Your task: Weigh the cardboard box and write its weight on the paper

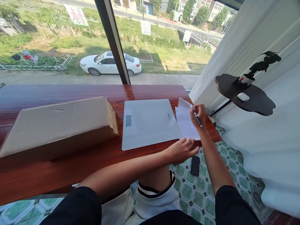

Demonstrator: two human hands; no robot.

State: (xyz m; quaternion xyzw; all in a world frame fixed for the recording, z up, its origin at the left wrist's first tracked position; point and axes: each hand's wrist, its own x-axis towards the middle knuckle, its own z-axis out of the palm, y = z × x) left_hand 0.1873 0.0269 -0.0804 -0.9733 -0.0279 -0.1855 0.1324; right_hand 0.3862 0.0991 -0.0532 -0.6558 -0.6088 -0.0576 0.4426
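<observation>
The right hand (pixel 199 114) grips a pen (pixel 197 118) over the paper (pixel 186 125) at the desk (pixel 70 168) edge — left hand (pixel 181 150), fingers loosely spread, steadies it; a slip could slide the sheet off.

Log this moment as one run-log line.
right hand: holds black pen over white paper sheet | left hand: rests at sheet's near edge | beside: white flat scale, brown cardboard box

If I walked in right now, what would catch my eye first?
Probably the right hand holding a pen over a sheet of paper at the right end of the wooden counter. Beside the paper lies a flat white scale, and left of that a long cardboard box.
</observation>
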